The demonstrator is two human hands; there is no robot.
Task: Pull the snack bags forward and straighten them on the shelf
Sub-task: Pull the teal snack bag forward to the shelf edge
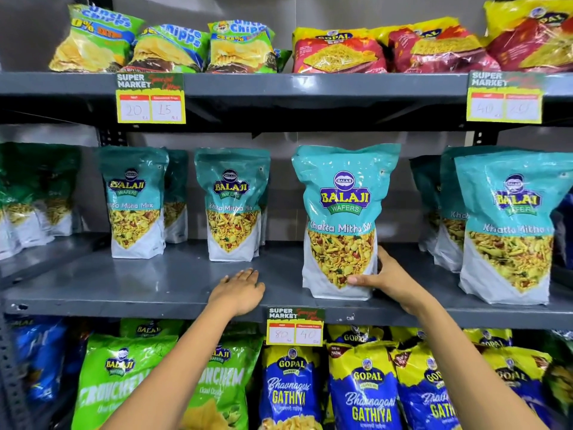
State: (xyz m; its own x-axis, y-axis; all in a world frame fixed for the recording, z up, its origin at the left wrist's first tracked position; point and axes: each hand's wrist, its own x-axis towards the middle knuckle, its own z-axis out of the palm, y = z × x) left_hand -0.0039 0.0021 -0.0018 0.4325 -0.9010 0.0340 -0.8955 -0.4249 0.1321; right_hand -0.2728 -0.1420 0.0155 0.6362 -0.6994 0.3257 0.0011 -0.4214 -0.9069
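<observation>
Teal Balaji Khatta Mitha Mix bags stand on the grey middle shelf [124,283]. One bag [341,212] stands upright near the front edge, and my right hand [384,274] grips its lower right corner. My left hand [240,288] rests flat on the bare shelf, fingers apart, holding nothing. Just beyond it a bag [232,203] stands further back, with another bag [135,200] to its left. At the right, a further bag [508,225] stands at the front edge.
More teal bags stand behind the front ones and at the far left [34,200]. Green chip bags [167,48] and red-yellow bags [341,51] fill the top shelf. Blue Gopal bags [362,392] and green bags [124,383] sit below. A price tag [294,325] hangs between my arms.
</observation>
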